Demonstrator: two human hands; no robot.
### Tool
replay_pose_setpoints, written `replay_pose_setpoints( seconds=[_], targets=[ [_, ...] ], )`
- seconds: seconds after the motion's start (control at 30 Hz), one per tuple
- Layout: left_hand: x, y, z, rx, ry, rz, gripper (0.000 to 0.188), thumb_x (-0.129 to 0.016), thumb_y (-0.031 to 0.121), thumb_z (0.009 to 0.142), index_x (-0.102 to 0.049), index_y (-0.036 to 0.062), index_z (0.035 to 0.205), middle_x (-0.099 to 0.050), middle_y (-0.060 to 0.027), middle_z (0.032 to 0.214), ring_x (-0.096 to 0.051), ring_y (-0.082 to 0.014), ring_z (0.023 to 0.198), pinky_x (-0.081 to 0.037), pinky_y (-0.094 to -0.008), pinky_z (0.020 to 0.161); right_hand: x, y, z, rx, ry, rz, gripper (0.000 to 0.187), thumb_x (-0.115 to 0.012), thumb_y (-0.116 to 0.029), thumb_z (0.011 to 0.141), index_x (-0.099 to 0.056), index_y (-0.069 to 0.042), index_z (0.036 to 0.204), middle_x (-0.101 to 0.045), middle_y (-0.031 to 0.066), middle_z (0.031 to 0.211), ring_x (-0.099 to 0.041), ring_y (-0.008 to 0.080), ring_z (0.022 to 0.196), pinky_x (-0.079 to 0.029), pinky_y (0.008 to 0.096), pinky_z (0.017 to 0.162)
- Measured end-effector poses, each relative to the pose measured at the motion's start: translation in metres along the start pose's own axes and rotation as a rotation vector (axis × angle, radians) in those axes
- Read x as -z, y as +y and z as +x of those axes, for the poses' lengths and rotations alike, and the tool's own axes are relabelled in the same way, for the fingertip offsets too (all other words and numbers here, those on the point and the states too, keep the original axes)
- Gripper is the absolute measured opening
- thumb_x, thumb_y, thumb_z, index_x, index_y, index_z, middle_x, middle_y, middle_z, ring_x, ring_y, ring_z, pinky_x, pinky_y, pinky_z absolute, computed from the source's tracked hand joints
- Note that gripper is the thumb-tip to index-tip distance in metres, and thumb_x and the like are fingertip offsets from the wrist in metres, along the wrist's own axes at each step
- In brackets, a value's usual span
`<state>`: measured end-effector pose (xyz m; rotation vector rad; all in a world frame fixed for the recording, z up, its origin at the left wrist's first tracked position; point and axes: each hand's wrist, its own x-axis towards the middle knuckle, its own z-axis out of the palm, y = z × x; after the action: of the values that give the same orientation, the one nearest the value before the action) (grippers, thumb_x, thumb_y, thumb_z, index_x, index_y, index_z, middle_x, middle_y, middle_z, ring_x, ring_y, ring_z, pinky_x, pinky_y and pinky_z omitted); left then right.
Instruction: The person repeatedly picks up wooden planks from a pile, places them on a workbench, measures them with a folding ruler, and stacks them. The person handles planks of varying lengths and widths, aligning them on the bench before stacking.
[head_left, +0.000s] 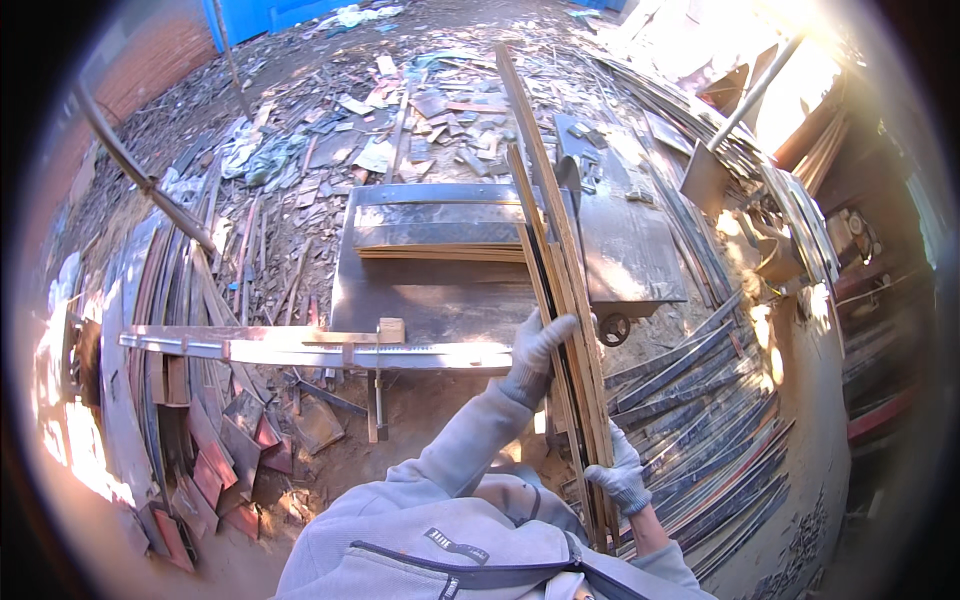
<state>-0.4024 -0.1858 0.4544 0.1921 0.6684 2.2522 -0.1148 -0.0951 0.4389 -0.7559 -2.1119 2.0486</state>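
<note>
A bundle of long, narrow plywood strips (562, 235) stands slanting in front of me, from near my body out across the saw table (430, 292). My left hand (540, 348), in a pale work glove, is wrapped round the bundle's left side at mid-length. Lower down, my gloved right hand (622, 472) grips the strips from the right, close to my jacket. Some of the fingers of both hands are hidden behind the wood. Left of the bundle, a short stack of dark-faced boards (440, 240) lies on the table.
A metal guide rail (430, 355) runs along the table's near edge, with a wooden strip (250, 335) beside it. A handwheel (614, 328) sits under the right side. Many dark strips (690, 410) are piled at right; offcuts (225, 455) lie at left. Scraps (440, 110) litter the far ground.
</note>
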Motion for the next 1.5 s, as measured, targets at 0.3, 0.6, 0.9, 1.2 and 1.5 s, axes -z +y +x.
replay_pose_setpoints(
  seconds=[0.3,0.6,0.9,1.2,1.5],
  targets=[
    [0.005,0.031,-0.006,-0.105,0.051,-0.028,0.073,-0.087,0.036,0.088,-0.058,-0.0055,0.140,-0.069,-0.0181,0.125,-0.071,-0.0293,0.115,-0.061,-0.0438,0.099,0.009,0.015,-0.013,0.063,-0.027,-0.085,0.124,-0.101,-0.048,0.069,-0.039,0.001,0.164,-0.063,0.0126,0.150,-0.060,0.0192,0.135,-0.049,0.0346,0.113],
    [-0.043,-0.014,-0.064,-0.118,-0.039,0.072,0.078,-0.087,0.033,0.087,-0.054,-0.0066,0.146,-0.066,-0.0175,0.133,-0.068,-0.0275,0.121,-0.057,-0.0412,0.102,0.020,-0.018,0.008,0.153,-0.028,-0.092,0.125,-0.101,-0.053,0.067,-0.042,-0.001,0.164,-0.074,0.0086,0.129,-0.069,0.0134,0.112,-0.057,0.0310,0.099],
    [-0.059,-0.053,-0.083,-0.221,-0.031,0.309,0.075,-0.089,0.033,0.087,-0.057,-0.0053,0.143,-0.073,-0.0157,0.127,-0.071,-0.0252,0.117,-0.057,-0.0403,0.104,0.037,-0.009,0.016,0.204,-0.157,0.117,0.128,-0.099,-0.056,0.066,-0.038,-0.007,0.167,-0.074,0.0049,0.123,-0.069,0.0113,0.103,-0.059,0.0301,0.090],
    [-0.049,0.015,-0.052,-0.207,-0.109,-0.117,0.070,-0.086,0.027,0.088,-0.056,-0.0039,0.143,-0.070,-0.0168,0.127,-0.073,-0.0310,0.112,-0.064,-0.0425,0.094,0.088,0.091,-0.064,0.101,-0.078,-0.452,0.138,-0.096,-0.072,0.059,-0.038,-0.007,0.166,-0.074,0.0172,0.134,-0.074,0.0278,0.118,-0.060,0.0419,0.098],
    [-0.044,0.019,-0.045,-0.223,0.031,-0.034,0.074,-0.085,0.039,0.085,-0.059,-0.0026,0.141,-0.070,-0.0191,0.127,-0.073,-0.0335,0.111,-0.064,-0.0437,0.090,0.110,0.125,-0.101,0.068,-0.186,-0.577,0.148,-0.097,-0.070,0.056,-0.028,-0.003,0.169,-0.072,0.0179,0.137,-0.075,0.0274,0.117,-0.059,0.0404,0.099]
  ],
)
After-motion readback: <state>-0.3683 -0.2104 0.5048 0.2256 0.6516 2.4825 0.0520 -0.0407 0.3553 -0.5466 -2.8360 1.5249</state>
